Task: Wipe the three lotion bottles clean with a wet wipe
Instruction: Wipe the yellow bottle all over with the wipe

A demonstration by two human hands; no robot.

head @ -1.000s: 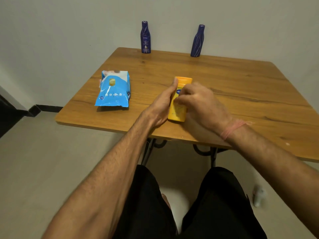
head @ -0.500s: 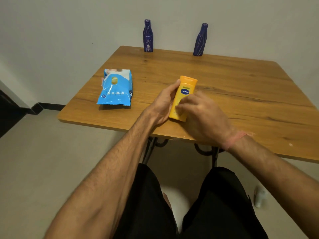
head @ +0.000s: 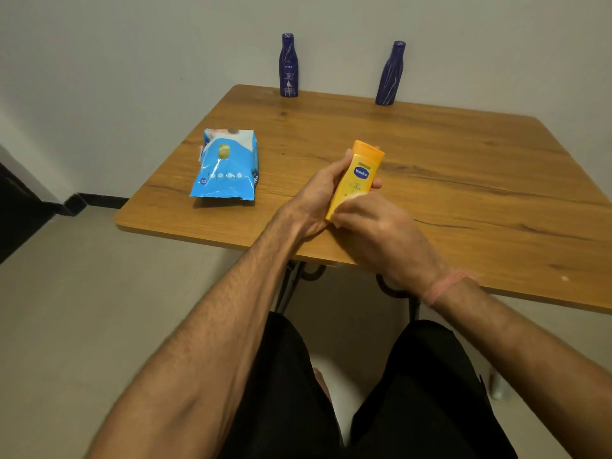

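my left hand (head: 314, 197) is wrapped around the yellow vaseline lotion bottle (head: 356, 178), thumb along its left edge and fingertips (head: 376, 184) showing past its right side. the bottle is tilted, orange cap pointing up and away from me, its lower end near the front edge of the wooden table (head: 463, 180). my right hand (head: 381, 233) is curled against the bottom part of the bottle's front; a pale patch shows there by my fingers, but it is too blurred for me to say it is the wet wipe, so i cannot tell what that hand is clasping.

the blue pack of wet wipes (head: 227, 167) lies flat on the table to the left of my hands, well apart from the bottle. two dark blue lotion bottles stand upright at the far edge by the wall: the nivea bottle (head: 288, 66) on the left, the second dark blue bottle (head: 391, 74) on the right, apart from each other. a pink band (head: 443, 288) circles my right wrist.
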